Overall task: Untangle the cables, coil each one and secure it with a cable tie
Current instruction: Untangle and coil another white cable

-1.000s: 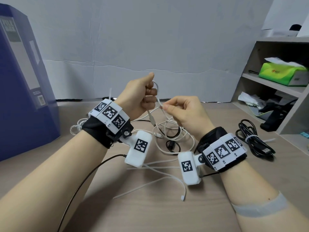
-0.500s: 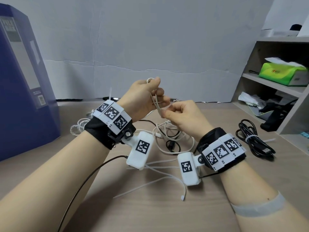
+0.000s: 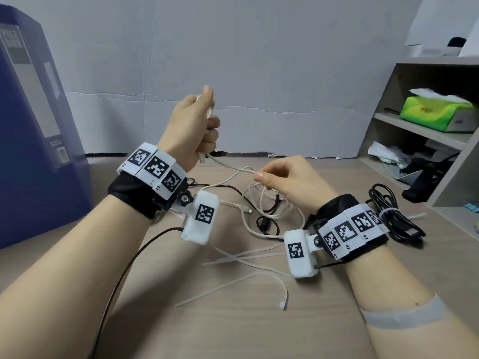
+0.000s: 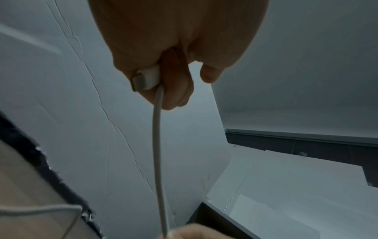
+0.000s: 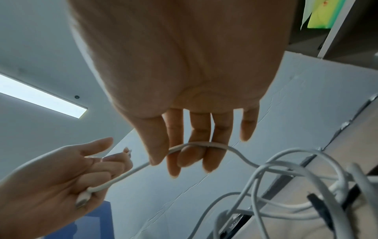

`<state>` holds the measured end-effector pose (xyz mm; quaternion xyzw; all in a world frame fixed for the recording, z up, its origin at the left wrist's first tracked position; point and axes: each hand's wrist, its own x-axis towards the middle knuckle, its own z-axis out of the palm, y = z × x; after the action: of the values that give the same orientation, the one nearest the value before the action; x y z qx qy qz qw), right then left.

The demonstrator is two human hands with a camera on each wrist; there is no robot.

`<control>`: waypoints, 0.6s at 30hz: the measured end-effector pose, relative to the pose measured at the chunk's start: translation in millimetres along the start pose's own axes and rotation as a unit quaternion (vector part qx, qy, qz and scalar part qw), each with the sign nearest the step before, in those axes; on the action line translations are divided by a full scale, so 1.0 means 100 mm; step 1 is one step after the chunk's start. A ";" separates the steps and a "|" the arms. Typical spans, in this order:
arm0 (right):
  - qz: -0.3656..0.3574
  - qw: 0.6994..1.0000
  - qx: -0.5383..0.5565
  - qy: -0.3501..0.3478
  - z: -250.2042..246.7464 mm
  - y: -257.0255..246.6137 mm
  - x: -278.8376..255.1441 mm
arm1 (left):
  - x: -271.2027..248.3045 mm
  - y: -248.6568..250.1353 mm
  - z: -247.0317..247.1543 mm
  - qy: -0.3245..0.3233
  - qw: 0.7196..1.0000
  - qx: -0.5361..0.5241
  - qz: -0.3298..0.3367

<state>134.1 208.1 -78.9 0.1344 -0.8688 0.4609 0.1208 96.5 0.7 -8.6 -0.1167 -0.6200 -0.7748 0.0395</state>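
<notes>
While a white cable (image 3: 228, 165) stretches in the air between both hands above the middle of the desk (image 3: 233, 327), its plug end sits inside the left hand (image 3: 193, 128), whose fingers are clenched round it; the left wrist view shows the connector (image 4: 144, 80) poking out under the curled fingers. The right hand (image 3: 287, 180), lower and nearer the desk's right edge, pinches the same cable between thumb and fingertips, the other fingers loosely bent beneath it. From that pinch the cable drops into a tangle of white and black cables (image 3: 269, 216) lying on the desk behind the wrists. Loose white cable ties (image 3: 241, 257) lie crossed on the desk toward its near edge. Close to the right edge rests a black cable bundle (image 3: 396, 218), already coiled and tied. A blue box (image 3: 33, 120) stands at the left edge, and a shelf unit (image 3: 427, 141) with a green tissue pack (image 3: 438, 114) stands at the right.
</notes>
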 end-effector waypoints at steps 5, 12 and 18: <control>-0.034 0.998 0.020 0.049 -0.03 -0.02 0.01 | -0.01 -0.06 -0.01 -0.066 0.993 0.085 -0.046; -0.090 0.992 0.053 0.076 0.06 -0.09 0.01 | -0.09 -0.33 0.17 -0.190 0.956 0.205 -0.086; -0.110 0.988 0.080 0.079 0.06 -0.13 -0.01 | -0.08 -0.44 0.21 -0.243 0.934 0.256 -0.056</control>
<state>139.5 196.0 -72.4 0.2017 -0.7969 0.5218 0.2280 97.5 30.8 -48.0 -0.2520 -0.7935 -0.5391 -0.1274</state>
